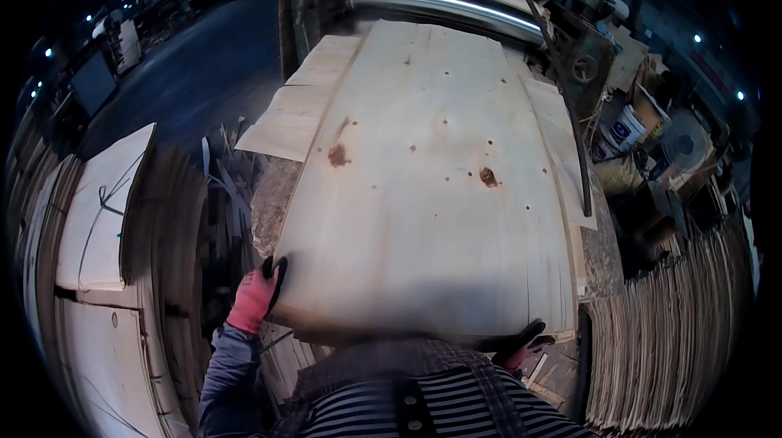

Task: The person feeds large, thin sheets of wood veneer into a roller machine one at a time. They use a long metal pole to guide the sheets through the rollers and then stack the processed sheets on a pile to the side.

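A broad, pale wood veneer sheet point(415, 226) with brown knots and small dark spots lies in front of me, its near edge close to my body. My left hand point(254, 298), in a pink glove with dark fingertips, is closed on the sheet's left edge near the front corner. At the near right corner my right hand point(521, 346), gloved the same way, grips the edge; part of it is hidden behind my clothing and the sheet. More veneer pieces point(285, 118) stick out from under the sheet on the left, and others point(562, 136) on the right.
A shiny metal roller point(448, 2) spans the far end of the sheet. Tied veneer stacks point(102, 210) stand at my left, and a tall veneer stack point(668, 348) at my right. A dark bar point(574, 120) runs along the right side; a white bucket point(626, 128) sits beyond it.
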{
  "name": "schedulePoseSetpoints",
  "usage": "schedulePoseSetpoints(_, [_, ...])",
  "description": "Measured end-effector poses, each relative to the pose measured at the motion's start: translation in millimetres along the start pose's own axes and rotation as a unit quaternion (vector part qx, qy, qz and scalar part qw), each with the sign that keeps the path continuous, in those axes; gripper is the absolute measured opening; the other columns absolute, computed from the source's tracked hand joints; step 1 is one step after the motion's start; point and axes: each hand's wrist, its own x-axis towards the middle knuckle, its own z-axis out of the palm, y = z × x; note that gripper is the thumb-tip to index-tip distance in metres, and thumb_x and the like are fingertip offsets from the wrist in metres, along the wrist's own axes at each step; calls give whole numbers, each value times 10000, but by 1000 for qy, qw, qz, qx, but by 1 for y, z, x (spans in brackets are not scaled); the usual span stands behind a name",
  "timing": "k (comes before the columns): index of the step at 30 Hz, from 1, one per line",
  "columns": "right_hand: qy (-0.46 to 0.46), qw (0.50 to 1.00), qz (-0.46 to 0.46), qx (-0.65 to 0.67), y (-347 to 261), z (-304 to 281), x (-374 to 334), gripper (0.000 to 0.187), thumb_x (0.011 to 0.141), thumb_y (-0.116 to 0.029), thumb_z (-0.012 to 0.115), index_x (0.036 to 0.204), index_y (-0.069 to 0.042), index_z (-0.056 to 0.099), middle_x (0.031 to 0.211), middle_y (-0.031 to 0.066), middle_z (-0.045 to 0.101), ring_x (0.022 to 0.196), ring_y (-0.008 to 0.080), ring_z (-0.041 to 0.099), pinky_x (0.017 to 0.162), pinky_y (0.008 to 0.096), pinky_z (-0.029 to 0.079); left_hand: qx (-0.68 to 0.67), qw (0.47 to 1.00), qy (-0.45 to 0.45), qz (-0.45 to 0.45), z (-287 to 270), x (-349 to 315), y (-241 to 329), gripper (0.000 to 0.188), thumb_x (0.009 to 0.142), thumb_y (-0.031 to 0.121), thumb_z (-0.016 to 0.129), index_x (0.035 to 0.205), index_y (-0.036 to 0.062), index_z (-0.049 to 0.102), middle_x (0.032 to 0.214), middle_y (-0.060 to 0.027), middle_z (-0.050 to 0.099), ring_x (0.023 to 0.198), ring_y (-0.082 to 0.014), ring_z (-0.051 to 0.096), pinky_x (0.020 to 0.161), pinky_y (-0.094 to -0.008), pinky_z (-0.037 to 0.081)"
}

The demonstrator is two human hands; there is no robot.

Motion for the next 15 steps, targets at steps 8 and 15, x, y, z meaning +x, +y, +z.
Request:
schedulePoseSetpoints(8, [16, 997, 21, -66, -31, 29, 15, 772, 865, -490, 404, 1372, -81, -10, 1414, 200, -15, 1303, 309, 121, 1047, 429, 177, 15, 997, -40, 60, -4, 40, 20, 408, 746, 204, 589, 1131, 86, 528, 1087, -175, 522, 956, -314, 523, 802, -343, 438])
schedulePoseSetpoints(15, [-16, 991, -109, 73, -69, -12, -8, 693, 851, -167, 501, 1372, -37, 63, 1400, 226, 76, 1294, 336, 126, 1041, 446, 154, -336, 895, -245, -162, -111, 75, 108, 358, 760, 73, 555, 1117, 59, 547, 1127, -167, 524, 1040, -309, 507, 879, -327, 408])
